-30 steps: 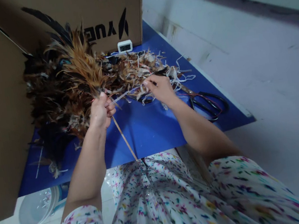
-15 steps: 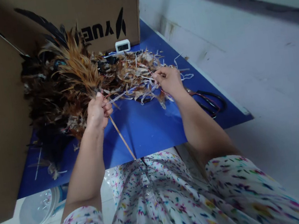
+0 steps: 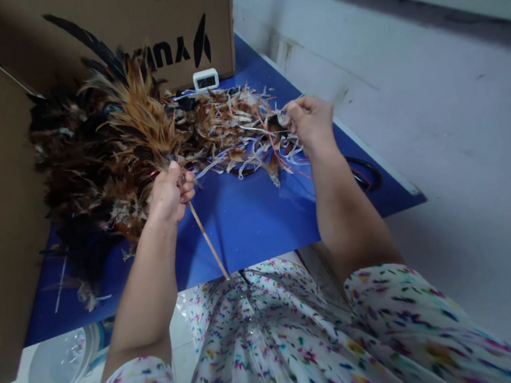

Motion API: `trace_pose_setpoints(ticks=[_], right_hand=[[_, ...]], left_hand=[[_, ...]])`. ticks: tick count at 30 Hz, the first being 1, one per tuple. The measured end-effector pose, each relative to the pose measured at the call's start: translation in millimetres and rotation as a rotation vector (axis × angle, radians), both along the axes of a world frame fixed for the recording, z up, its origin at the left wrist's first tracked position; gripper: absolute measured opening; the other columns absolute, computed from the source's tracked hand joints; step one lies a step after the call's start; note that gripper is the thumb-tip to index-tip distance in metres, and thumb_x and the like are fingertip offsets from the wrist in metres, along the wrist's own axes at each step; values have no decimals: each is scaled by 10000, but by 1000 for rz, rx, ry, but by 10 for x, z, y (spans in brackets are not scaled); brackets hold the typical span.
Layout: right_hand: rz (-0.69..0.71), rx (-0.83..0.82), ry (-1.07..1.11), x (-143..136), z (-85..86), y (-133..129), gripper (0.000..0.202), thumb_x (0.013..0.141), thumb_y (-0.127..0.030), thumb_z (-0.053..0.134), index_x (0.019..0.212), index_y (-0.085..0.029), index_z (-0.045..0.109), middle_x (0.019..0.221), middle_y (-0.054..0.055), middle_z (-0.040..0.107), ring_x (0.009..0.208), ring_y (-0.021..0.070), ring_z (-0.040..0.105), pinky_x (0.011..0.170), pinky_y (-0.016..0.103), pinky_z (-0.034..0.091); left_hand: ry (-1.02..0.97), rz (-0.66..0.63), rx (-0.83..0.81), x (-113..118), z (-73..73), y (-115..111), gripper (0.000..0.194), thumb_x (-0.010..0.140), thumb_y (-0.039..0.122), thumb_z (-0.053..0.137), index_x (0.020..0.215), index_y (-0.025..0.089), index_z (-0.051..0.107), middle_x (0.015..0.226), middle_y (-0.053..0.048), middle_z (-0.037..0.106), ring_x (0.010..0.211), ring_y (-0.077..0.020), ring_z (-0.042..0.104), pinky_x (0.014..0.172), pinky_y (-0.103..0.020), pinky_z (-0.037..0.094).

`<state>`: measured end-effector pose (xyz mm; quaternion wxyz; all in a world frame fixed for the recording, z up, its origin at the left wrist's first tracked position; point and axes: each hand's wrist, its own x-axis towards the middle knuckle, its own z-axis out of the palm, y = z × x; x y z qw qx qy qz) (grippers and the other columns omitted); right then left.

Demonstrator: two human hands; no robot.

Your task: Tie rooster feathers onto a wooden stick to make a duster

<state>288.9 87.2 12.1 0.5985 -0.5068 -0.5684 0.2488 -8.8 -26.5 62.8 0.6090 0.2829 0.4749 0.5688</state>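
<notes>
Just below the feather bundle (image 3: 150,120), the stick (image 3: 208,241) is clamped by the left hand (image 3: 171,194); well right of the bundle, pale strands (image 3: 282,117) are seemingly pinched by the right hand (image 3: 315,123). The stick should be held steady, the white strip (image 3: 210,164) kept untangled.

Left hand (image 3: 172,192) totally covers a stretch of the stick (image 3: 208,239). White strand (image 3: 254,129) gets too thin to trace at the right hand (image 3: 311,123). Right forearm (image 3: 350,210) blocks part of that black loop (image 3: 377,169), feathers (image 3: 149,114) hide some box lettering (image 3: 178,50), lol.
</notes>
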Motion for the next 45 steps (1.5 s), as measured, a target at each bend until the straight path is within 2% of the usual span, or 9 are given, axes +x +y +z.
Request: trace_pose_setpoints(ticks=[3,7,14,19,24,30,35,38,45], right_hand=[[-157,-14,149,43,57,-2,314,914,-466,595,766,-190,604,572,-28,515,472,78,444,463,228,340],[-185,-57,284,95,102,-3,358,885,-527,626,749,-196,616,552,-35,461,437,71,375,429,237,297],[-23,-56,254,270,46,115,781,879,-846,237,907,-187,655,719,63,590,541,140,497,459,287,350],[112,-49,101,227,106,9,486,934,-652,437,972,-222,659,843,82,678,699,188,624,567,336,480],[194,-96,153,-16,279,-248,253,877,-449,619,976,-219,659,878,59,722,604,126,564,551,302,489],[440,-175,11,-476,283,-485,200,816,-299,646,976,-185,687,891,50,758,483,78,503,509,261,446],[547,-15,-485,-850,175,-687,179,848,-201,586,927,-184,746,892,36,760,783,152,673,767,291,481],[659,10,-663,-924,173,-767,182,880,-200,574,909,-175,751,835,32,746,792,149,664,765,270,441],[837,-161,-571,-860,263,-804,141,882,-234,604,849,-158,719,616,-11,671,603,111,621,662,236,438]], left_hand=[[29,8,8,23,-1,-9,246,949,341,626,818,174,503,579,-2,626,336,-12,276,332,-112,160],[41,9,23,28,7,-14,227,973,318,583,823,168,502,656,-63,717,330,-12,264,328,-119,151],[35,2,38,19,3,-2,250,983,325,566,806,173,475,724,-101,756,330,-4,232,332,-116,132],[31,-2,34,35,5,-12,232,990,318,552,824,168,492,732,-116,759,332,-6,242,335,-116,131],[26,-17,43,39,-3,-19,242,978,329,576,819,167,493,744,-118,762,332,-4,244,335,-121,134],[29,-77,89,38,-68,-17,261,966,356,593,821,162,495,798,-139,771,343,0,241,337,-122,144],[26,-93,57,73,-75,-32,275,958,354,608,806,165,476,814,-144,773,347,3,237,338,-117,146],[23,-88,34,87,-61,-40,289,937,351,641,789,165,475,803,-135,770,347,5,227,335,-116,143],[14,-85,34,83,-46,-44,253,947,335,623,809,167,493,797,-126,766,349,0,229,331,-118,137]])
